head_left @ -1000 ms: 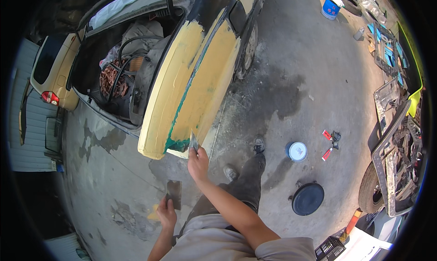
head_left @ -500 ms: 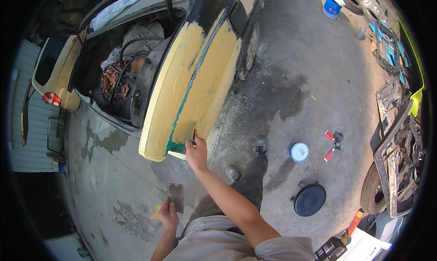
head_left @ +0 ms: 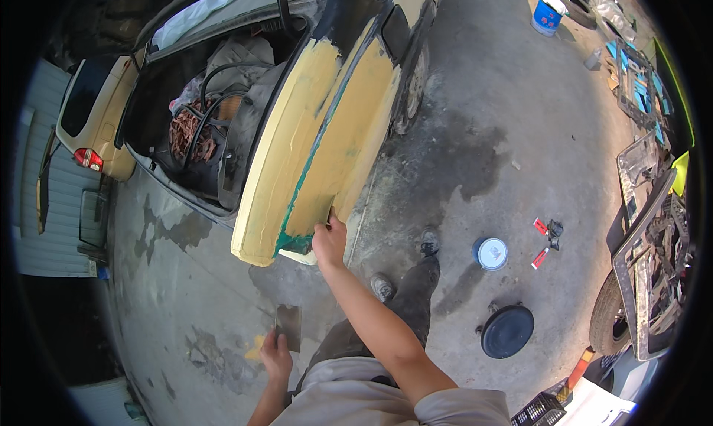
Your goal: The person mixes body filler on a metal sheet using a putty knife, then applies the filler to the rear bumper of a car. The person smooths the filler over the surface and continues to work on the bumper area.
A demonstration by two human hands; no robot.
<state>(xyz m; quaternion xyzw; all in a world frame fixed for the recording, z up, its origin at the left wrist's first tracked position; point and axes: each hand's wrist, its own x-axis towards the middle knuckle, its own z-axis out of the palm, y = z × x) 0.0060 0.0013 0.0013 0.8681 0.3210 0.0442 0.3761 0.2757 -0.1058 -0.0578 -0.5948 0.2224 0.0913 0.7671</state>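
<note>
A car's rear corner panel (head_left: 338, 155), coated in yellowish filler with a green strip down its middle, lies ahead of me. At its lower end my right hand (head_left: 329, 242) presses a putty spreader (head_left: 329, 214) against the filler. The fingers are wrapped round the spreader, and most of it is hidden by them. A green patch (head_left: 296, 244) shows just left of that hand. Lower down, away from the car, my left hand (head_left: 275, 359) grips a flat, grey-brown rectangular plate (head_left: 290, 328) by its edge.
The open trunk (head_left: 204, 132) holds cables and cloth. Right of my legs stand a round lidded can (head_left: 492, 254), a round black stool (head_left: 507, 332) and red tubes (head_left: 540, 258). Car parts and a tire (head_left: 610, 314) line the right side; another car (head_left: 100, 121) is at left.
My right hand has moved slightly right and upward along the panel with the spreader. The left hand still holds the plate at nearly the same place.
</note>
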